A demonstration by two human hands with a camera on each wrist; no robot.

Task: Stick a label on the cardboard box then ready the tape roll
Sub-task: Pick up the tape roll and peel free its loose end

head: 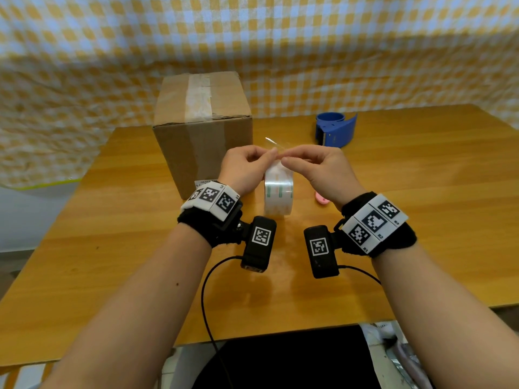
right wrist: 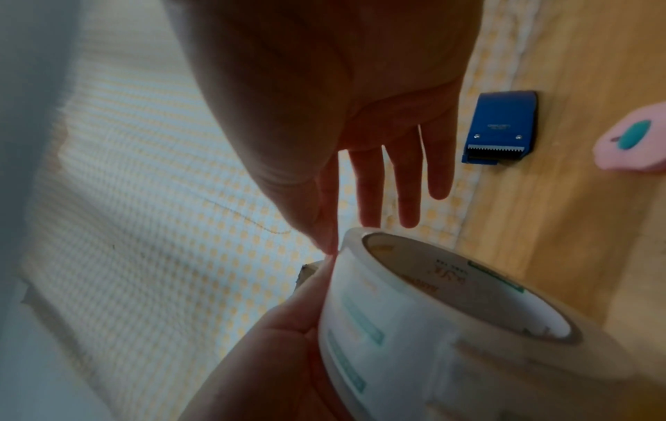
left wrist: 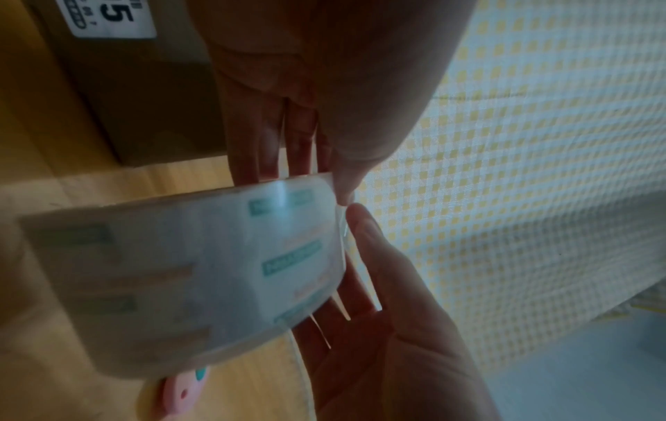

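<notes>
A roll of clear tape (head: 279, 192) (left wrist: 187, 273) (right wrist: 450, 327) stands on its edge on the wooden table (head: 421, 220), between my hands. My left hand (head: 247, 167) (left wrist: 288, 128) holds its top, fingers behind it and thumb at the rim. At the same spot my right hand (head: 311, 164) (right wrist: 342, 142) pinches with thumb and forefinger, its other fingers straight. A thin clear strip of tape (head: 271, 141) sticks up past the fingertips. The taped cardboard box (head: 202, 130) stands behind my left hand, with a white label (head: 203, 182) (left wrist: 111, 17) low on its near face.
A blue tape dispenser (head: 335, 129) (right wrist: 501, 128) sits at the back right of the table. A small pink object (head: 321, 198) (right wrist: 634, 136) lies under my right wrist. Checked cloth (head: 309, 51) hangs behind the table.
</notes>
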